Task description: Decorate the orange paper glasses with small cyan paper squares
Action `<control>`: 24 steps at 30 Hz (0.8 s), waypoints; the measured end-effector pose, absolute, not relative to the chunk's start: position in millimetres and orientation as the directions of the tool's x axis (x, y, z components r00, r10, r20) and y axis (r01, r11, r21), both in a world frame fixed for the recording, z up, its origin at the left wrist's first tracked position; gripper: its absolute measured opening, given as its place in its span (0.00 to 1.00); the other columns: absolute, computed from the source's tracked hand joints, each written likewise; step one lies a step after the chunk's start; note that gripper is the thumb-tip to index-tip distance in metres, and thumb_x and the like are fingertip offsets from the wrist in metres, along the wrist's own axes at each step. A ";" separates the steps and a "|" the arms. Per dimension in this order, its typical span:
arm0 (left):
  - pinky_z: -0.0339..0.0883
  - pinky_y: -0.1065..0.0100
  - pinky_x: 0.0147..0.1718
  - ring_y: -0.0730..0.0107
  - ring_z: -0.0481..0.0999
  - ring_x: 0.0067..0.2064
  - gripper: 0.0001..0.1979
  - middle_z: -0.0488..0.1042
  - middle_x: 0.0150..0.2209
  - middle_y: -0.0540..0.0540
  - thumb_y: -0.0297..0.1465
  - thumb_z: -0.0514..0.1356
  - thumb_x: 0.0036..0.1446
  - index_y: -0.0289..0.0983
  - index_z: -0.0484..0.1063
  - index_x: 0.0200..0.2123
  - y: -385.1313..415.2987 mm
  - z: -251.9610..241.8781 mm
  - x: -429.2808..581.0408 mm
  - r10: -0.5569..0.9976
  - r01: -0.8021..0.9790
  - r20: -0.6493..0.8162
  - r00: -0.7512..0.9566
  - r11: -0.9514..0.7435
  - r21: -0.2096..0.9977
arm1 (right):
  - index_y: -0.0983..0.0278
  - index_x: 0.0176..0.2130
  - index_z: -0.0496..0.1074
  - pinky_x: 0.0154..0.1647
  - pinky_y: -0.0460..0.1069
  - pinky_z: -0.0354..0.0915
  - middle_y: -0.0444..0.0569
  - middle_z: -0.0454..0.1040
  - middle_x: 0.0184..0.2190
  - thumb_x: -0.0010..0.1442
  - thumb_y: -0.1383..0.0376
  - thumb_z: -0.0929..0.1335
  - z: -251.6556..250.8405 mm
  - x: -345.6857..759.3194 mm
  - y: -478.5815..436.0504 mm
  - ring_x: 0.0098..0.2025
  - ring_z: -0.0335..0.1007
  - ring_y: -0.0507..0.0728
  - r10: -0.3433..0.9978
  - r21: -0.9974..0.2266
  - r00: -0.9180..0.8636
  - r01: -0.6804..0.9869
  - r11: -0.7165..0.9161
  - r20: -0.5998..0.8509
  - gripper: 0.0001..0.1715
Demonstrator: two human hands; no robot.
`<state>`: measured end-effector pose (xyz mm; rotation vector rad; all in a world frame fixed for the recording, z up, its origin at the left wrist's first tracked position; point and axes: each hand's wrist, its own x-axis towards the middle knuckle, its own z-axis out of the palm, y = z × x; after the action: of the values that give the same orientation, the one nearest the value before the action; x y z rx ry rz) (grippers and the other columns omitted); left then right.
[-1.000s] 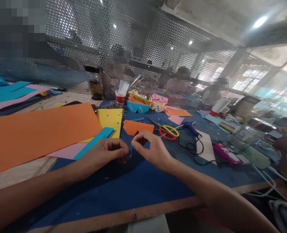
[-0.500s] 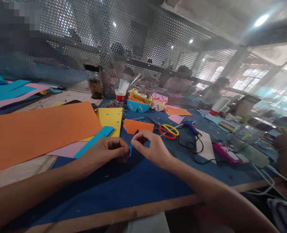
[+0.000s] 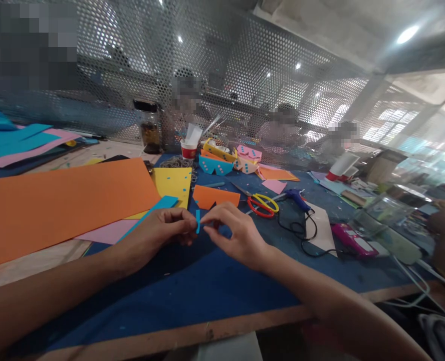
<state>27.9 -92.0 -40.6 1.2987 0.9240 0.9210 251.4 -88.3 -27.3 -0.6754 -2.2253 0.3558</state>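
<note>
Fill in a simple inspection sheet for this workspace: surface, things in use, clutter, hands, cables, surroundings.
Surface: blue-topped table with small scraps scattered on it.
Things in use: small blue strip, roughly upright.
Clutter: large orange sheet at left; orange cut-out beyond the hands; scissors and glue gun to the right.
Hands: left hand pinches the strip; right hand has its fingertips beside it, contact unclear.
Cables: black cord looped partly over a pale sheet.
Surroundings: perforated screen; blurred people behind it.

Long blue strip partly behind left hand; large orange sheet cropped.
</note>
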 end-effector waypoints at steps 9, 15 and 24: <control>0.65 0.74 0.28 0.76 0.70 0.26 0.09 0.75 0.25 0.53 0.37 0.69 0.59 0.39 0.80 0.30 -91.3 -48.2 27.0 0.911 -0.093 -0.052 0.408 0.098 0.991 | 0.61 0.47 0.73 0.45 0.50 0.69 0.51 0.77 0.42 0.71 0.66 0.66 -24.6 253.4 -88.7 0.44 0.74 0.55 0.389 -0.122 -0.680 0.406 0.906 0.621 0.06; 0.65 0.74 0.29 0.76 0.71 0.26 0.07 0.75 0.24 0.53 0.34 0.69 0.58 0.39 0.79 0.30 -91.2 -50.5 27.6 0.906 -0.104 -0.058 0.420 0.112 0.988 | 0.62 0.45 0.73 0.44 0.50 0.68 0.51 0.78 0.42 0.72 0.64 0.66 -26.0 253.4 -88.0 0.43 0.74 0.55 0.381 -0.120 -0.678 0.399 0.909 0.628 0.06; 0.68 0.72 0.34 0.72 0.75 0.31 0.07 0.76 0.29 0.51 0.36 0.69 0.57 0.39 0.80 0.31 -94.4 -41.5 29.4 0.913 -0.113 -0.057 0.403 0.111 0.987 | 0.62 0.43 0.74 0.45 0.50 0.69 0.51 0.77 0.41 0.70 0.66 0.68 -27.8 253.4 -87.4 0.43 0.74 0.55 0.419 -0.232 -0.651 0.356 0.905 0.633 0.03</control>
<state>29.4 -94.4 -41.5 1.2171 0.8517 0.9062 253.4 -87.4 -27.8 -0.5504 -2.3411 0.1126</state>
